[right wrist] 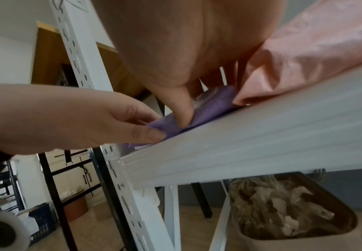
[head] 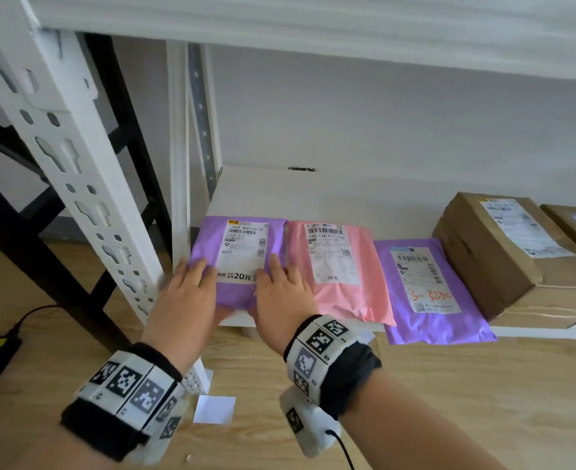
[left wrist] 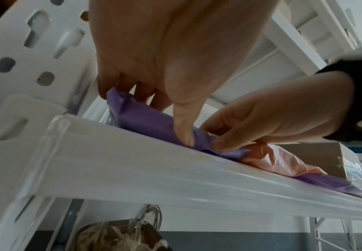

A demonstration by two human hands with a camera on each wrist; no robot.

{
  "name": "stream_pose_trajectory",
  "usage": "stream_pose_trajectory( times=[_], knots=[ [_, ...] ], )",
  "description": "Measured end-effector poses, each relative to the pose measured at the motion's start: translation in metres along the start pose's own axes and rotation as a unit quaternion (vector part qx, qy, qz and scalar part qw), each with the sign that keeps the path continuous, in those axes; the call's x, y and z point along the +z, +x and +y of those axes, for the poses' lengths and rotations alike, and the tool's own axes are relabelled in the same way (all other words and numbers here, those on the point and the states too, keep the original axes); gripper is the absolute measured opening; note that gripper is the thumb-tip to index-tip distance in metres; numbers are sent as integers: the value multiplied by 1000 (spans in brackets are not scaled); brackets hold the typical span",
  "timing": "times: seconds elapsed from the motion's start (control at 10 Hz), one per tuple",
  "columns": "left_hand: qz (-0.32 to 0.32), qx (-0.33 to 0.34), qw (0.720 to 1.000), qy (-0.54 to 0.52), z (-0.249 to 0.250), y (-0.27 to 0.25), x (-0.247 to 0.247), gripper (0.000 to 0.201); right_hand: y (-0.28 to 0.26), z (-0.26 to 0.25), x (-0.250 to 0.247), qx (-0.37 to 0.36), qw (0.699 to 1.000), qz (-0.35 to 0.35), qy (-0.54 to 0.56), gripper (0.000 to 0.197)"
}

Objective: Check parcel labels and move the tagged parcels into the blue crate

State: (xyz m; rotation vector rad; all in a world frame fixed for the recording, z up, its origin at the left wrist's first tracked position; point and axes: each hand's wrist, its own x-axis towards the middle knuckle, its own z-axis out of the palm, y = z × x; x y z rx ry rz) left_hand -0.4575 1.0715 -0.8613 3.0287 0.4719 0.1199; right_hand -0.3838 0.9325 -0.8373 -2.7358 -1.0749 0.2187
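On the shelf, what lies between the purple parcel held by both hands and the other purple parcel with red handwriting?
The pink parcel lies between the held purple parcel and the purple parcel with red handwriting, seen in the head view.

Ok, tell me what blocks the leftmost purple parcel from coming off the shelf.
Nothing visible does. Both the left hand and the right hand already grip the purple parcel at the open front edge of the shelf. The pink parcel lies close beside it. The blue crate is not clearly seen.
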Motion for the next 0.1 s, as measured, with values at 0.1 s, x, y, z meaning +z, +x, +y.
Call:
stream_pose_trajectory(
  times=[0.1],
  knots=[
    [-24, -28, 999, -10, 4, -6, -9, 90, -4, -3, -10, 4, 999, 38, 22, 62]
  ],
)
